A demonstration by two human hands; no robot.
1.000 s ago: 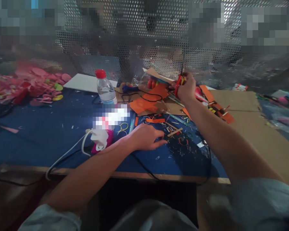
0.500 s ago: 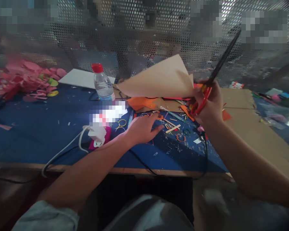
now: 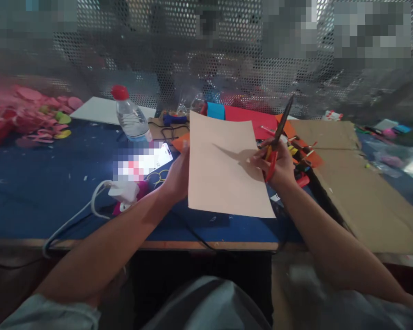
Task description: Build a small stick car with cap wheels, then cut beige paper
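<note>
Head view: the beige sheet (image 3: 223,178), mid-frame, looks smooth, light and easily creased — best taken by its side edges. Your left hand (image 3: 178,176) clasps its left edge; your right hand (image 3: 280,167) grips red-handled scissors (image 3: 280,132) — and, fingers partly hidden, seemingly pinches the right edge.

One left hand (image 3: 179,176) and one right hand (image 3: 280,166) mid-frame; one beige sheet (image 3: 223,178) at the centre; one pair of scissors (image 3: 278,134) right of centre; one bottle (image 3: 133,121), one phone (image 3: 154,161) and one plug (image 3: 124,190) left of centre; one white board (image 3: 98,110) upper left; one red sheet (image 3: 251,120) upper middle; pink scraps (image 3: 25,107) far left, too heaped to count
</note>
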